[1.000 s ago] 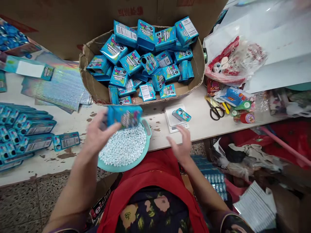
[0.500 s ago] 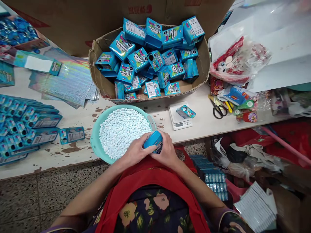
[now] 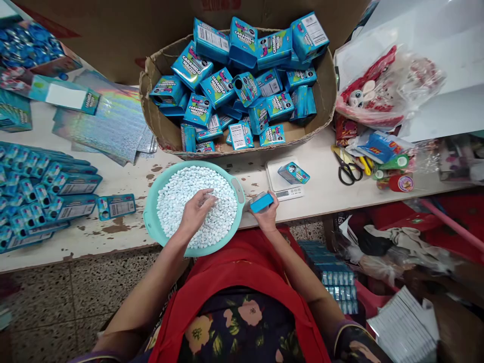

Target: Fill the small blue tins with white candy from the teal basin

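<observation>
My left hand [image 3: 196, 213] is over the turquoise bowl [image 3: 239, 194], its fingers spread and touching or just above the small white candies [image 3: 185, 186] that fill it. No candy can be made out in its grasp. To the right of the bowl, my right hand [image 3: 267, 216] grips a blue candy box [image 3: 261, 202] by its sides, at the table's front edge. Beyond that hand, a white digital scale [image 3: 289, 193] carries another blue candy box [image 3: 295, 173].
Behind the bowl, a cut-down cardboard box [image 3: 242, 151] holds many blue candy boxes. Stacked candy boxes [image 3: 77, 184] stand at left, near shiny holographic sheets [image 3: 113, 128]. Scissors [image 3: 348, 171] and a bagged plush toy [image 3: 359, 98] lie at right.
My hands have separated. The left one let go of the blue candy box and moved left over the candies, while the right one carried the box slightly right and up.
</observation>
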`<action>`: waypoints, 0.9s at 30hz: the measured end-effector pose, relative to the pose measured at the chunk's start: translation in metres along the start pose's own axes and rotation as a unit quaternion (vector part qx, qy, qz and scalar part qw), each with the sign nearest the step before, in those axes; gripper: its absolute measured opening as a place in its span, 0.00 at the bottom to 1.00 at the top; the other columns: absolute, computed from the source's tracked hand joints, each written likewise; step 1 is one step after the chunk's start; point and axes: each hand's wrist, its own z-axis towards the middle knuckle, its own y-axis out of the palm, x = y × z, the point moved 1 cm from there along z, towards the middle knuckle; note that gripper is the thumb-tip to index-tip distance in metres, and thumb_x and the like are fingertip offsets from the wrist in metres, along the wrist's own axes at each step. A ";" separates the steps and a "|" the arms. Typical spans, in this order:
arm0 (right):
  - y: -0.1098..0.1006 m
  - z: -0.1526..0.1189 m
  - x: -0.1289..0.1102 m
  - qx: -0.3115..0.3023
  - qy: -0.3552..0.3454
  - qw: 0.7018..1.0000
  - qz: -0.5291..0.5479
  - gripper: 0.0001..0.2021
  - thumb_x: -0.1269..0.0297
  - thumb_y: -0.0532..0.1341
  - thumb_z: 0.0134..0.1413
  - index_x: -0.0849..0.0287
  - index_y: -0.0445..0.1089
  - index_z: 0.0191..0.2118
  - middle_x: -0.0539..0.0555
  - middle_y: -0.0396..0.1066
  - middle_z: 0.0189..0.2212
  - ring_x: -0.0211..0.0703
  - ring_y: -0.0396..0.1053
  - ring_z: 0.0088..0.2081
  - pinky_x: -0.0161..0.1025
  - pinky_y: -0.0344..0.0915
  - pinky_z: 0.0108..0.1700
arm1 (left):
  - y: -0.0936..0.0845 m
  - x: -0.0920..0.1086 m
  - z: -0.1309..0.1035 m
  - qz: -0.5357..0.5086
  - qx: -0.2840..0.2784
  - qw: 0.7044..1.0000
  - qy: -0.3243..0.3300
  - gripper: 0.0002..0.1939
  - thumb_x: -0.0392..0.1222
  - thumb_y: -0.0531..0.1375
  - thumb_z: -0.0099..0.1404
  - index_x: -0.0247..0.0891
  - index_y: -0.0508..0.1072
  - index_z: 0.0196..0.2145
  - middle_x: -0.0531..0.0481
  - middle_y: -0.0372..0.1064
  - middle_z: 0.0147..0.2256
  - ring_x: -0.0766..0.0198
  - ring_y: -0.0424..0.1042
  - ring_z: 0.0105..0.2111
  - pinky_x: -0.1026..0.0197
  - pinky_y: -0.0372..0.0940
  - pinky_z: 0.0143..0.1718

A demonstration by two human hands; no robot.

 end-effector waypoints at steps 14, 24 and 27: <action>-0.100 0.114 -0.016 0.093 0.030 0.994 -0.049 0.23 0.52 0.67 0.45 0.60 0.66 0.44 0.55 0.69 0.39 0.48 0.69 0.43 0.50 0.66 0.49 | 0.007 0.006 0.005 -0.110 0.067 0.991 0.031 0.19 0.50 0.60 0.60 0.36 0.73 0.45 0.47 0.75 0.34 0.64 0.72 0.30 0.61 0.66 0.32; -0.087 0.064 -0.164 -0.103 -0.306 0.940 -0.113 0.17 0.64 0.67 0.49 0.47 0.72 0.47 0.51 0.74 0.40 0.48 0.71 0.44 0.54 0.59 0.55 | 0.039 0.062 -0.002 -0.510 -0.066 0.852 -0.098 0.25 0.60 0.54 0.64 0.35 0.73 0.45 0.41 0.74 0.44 0.61 0.74 0.39 0.61 0.68 0.38; -0.068 0.059 -0.164 -0.128 -0.308 0.936 -0.115 0.16 0.62 0.66 0.52 0.48 0.72 0.48 0.51 0.75 0.40 0.48 0.71 0.44 0.52 0.60 0.53 | 0.040 0.058 0.001 -0.540 -0.047 0.831 -0.126 0.19 0.54 0.57 0.64 0.34 0.75 0.38 0.43 0.74 0.37 0.65 0.72 0.33 0.64 0.66 0.31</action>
